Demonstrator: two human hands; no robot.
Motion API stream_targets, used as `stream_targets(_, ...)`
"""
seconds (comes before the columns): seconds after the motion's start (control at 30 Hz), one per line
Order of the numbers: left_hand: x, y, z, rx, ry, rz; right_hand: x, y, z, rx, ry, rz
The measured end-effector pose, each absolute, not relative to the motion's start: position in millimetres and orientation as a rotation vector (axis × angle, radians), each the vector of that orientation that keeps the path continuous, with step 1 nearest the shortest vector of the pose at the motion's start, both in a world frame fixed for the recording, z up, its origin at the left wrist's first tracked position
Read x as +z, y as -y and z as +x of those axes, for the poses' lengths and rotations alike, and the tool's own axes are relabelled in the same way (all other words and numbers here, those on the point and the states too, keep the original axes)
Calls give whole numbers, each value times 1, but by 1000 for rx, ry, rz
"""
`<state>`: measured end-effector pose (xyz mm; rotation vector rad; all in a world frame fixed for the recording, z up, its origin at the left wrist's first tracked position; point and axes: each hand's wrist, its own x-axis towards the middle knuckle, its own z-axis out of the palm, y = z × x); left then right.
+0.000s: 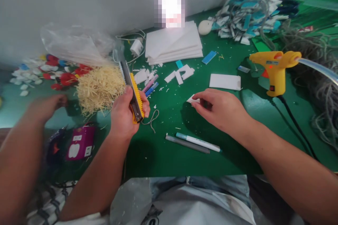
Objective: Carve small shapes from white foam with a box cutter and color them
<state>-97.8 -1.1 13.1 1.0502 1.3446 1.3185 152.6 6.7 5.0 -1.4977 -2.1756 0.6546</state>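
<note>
My left hand (126,112) is closed round a yellow utility knife (135,95) and holds it above the green table, its long blade (124,65) pointing away from me. My right hand (219,107) rests on the table to the right. Its fingertips pinch a small white foam piece (192,99). Two marker pens (196,142) lie on the table between my forearms. A bit of grey string (152,119) lies just below the knife.
Another person's blurred arm and hand (43,107) reach in at the left, near a heap of straw shreds (99,88). A yellow glue gun (276,70) stands at the right. White foam sheets (173,44), foam scraps (182,74), a purple box (79,144) and a blue-white pile (245,14) surround the work area.
</note>
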Motion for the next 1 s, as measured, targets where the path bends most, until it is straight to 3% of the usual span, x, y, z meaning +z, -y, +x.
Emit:
stream_targets(0.33, 18, 3, -96, 1413, -1370, 1076, 7, -9, 153, 660, 2135, -1547)
stream_targets(0.67, 11, 6, -110, 616, -1572, 1711, 10, -10, 152, 676, 2212, -1624)
stream_targets(1.0, 13, 0, -125, 623, -2099, 2065, 14, -9, 150, 654, 2218, -1679)
